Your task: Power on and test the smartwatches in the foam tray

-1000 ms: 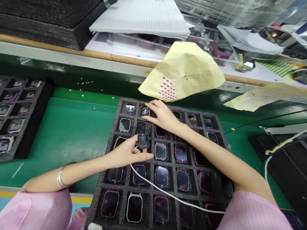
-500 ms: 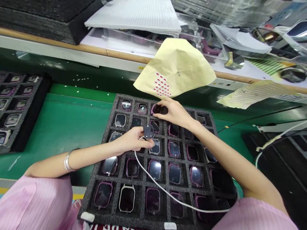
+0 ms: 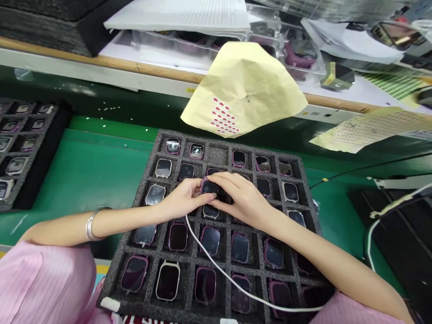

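Note:
A purple-framed smartwatch (image 3: 209, 188) is held over the middle of a dark foam tray (image 3: 218, 155). My right hand (image 3: 241, 195) grips its right side with fingers closed. My left hand (image 3: 184, 196) is closed at its left side, thumb across the front; the small black charger it held earlier is hidden behind the watch. From under that hand a white cable (image 3: 216, 260) runs down to the right across the tray. Rows of watch cases with purple or pale frames sit in the tray's compartments. Two watches at the back left have lit screens, including one watch (image 3: 196, 151).
A second foam tray of watches (image 3: 27, 155) stands at the left on the green bench (image 3: 101, 157). Behind, a shelf edge (image 3: 158, 72) carries papers and clear plastic trays. A yellow sheet with red arrow stickers (image 3: 245, 90) hangs over the back. Dark foam (image 3: 381, 238) is at the right.
My right hand has lifted the purple-framed watch from its back-row compartment and brought it toward me, against the charger in my left hand. That compartment now shows bare foam.

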`<state>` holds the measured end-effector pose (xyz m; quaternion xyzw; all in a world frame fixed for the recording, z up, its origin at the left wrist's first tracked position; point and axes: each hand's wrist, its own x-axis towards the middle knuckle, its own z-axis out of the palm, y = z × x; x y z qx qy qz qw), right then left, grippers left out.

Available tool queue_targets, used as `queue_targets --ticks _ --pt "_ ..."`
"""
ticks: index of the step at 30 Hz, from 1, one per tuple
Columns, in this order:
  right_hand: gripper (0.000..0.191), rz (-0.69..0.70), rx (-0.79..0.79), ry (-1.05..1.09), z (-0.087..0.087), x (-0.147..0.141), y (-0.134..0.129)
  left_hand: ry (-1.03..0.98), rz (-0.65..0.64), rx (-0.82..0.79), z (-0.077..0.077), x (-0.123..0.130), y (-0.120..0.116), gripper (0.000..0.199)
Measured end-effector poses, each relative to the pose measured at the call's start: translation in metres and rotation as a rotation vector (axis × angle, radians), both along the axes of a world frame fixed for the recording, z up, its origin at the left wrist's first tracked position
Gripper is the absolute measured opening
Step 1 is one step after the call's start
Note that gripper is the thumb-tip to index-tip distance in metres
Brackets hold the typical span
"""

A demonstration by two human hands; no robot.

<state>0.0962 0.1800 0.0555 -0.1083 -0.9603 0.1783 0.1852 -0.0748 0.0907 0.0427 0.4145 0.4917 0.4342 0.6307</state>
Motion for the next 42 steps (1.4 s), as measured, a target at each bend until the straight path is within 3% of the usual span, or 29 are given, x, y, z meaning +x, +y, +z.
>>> queue_targets --ticks 5,9,35,42 --pt "0.037 -0.011 -0.193 0.145 -0.005 -0.001 -0.004 0.006 -0.031 -0.009 -0.003 -0.002 -0.005 0.024" --pt "0.038 -0.011 -0.258 0.198 -0.007 -0.002 -0.008 0.022 -0.037 0.017 -0.008 -0.003 -0.008 0.026" --pt "0.043 0.025 -0.237 0.172 -0.012 0.002 -0.008 0.032 -0.071 0.010 -0.008 -0.005 -0.010 0.031" --pt "0.040 -0.016 -0.088 0.188 -0.011 0.002 -0.017 -0.014 -0.049 0.040 -0.007 -0.005 -0.013 0.032"
